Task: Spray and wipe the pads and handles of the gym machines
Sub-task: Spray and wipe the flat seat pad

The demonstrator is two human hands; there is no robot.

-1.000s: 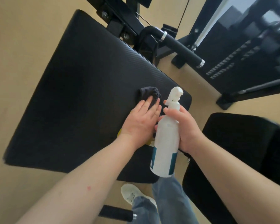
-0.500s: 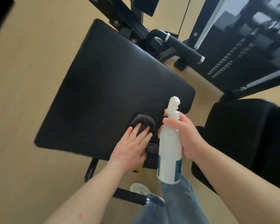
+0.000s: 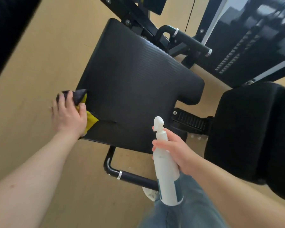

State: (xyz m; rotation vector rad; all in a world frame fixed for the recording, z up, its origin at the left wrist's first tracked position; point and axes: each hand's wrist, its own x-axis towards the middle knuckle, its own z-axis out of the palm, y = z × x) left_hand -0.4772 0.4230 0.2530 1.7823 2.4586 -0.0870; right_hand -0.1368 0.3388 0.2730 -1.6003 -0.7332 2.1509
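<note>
A large black ribbed pad point(image 3: 138, 83) of a gym machine fills the middle of the view. At the pad's left edge my left hand point(image 3: 67, 114) holds a dark cloth with a yellow side point(image 3: 80, 96), thumb on top and fingers wrapped over the edge. My right hand point(image 3: 176, 150) grips a white spray bottle with a teal label point(image 3: 167, 175) upright below the pad's near right corner, nozzle pointing right. One black foam handle point(image 3: 191, 41) sticks out behind the pad. Another handle point(image 3: 135, 177) lies below its near edge.
A second black pad point(image 3: 240, 129) stands at the right, close to my right arm. The weight stack and frame point(image 3: 245, 46) rise at the back right. A dark blurred object point(image 3: 5, 30) crosses the top left corner. My jeans leg point(image 3: 187, 211) and shoe are below, on tan floor point(image 3: 39, 79).
My left hand slid the cloth from the pad's near right area across to its left edge. The right hand kept the bottle upright and drifted slightly right; the view shifted.
</note>
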